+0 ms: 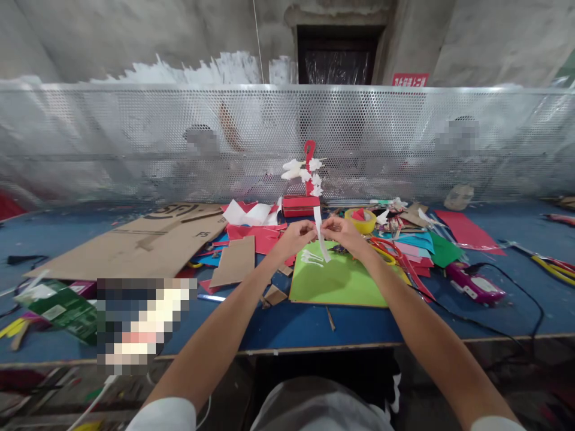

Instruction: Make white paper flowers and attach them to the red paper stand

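— Where was the white paper strip?
— Pinched between the left hand and right hand, each grip closed on it, hanging above a green sheet on the blue counter, scissors just beside.

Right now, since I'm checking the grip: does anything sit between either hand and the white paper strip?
Nothing visible. The left hand and right hand both pinch the white paper strip directly, above the green sheet.
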Action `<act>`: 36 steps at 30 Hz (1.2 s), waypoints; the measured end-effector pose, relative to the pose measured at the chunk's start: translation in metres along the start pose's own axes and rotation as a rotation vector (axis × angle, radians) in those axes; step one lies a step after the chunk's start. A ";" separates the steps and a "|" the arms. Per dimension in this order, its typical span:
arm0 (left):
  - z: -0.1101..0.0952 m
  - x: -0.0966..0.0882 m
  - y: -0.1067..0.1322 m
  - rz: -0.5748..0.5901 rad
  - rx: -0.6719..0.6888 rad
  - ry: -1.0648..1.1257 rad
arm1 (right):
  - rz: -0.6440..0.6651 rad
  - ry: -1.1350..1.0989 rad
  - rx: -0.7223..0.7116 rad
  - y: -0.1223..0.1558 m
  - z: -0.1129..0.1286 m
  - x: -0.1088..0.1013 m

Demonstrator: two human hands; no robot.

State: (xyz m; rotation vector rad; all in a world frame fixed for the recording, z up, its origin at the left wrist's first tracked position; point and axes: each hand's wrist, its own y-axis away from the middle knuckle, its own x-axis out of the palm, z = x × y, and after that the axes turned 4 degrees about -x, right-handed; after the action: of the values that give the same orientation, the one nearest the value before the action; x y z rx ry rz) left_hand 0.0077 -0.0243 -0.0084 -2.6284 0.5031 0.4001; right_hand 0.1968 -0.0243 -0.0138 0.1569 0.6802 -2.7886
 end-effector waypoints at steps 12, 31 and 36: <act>0.005 -0.001 -0.002 -0.054 -0.023 -0.056 | 0.056 0.122 0.020 0.002 0.002 0.001; 0.005 -0.002 -0.002 -0.023 -0.063 -0.013 | 0.014 0.203 0.020 0.000 -0.004 0.001; 0.007 -0.001 -0.003 -0.016 -0.049 -0.020 | 0.022 0.207 0.014 0.000 -0.004 0.000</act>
State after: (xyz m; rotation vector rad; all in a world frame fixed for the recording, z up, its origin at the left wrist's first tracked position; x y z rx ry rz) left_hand 0.0063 -0.0186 -0.0131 -2.6709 0.4715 0.4386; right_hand 0.1970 -0.0225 -0.0172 0.4581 0.7016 -2.7810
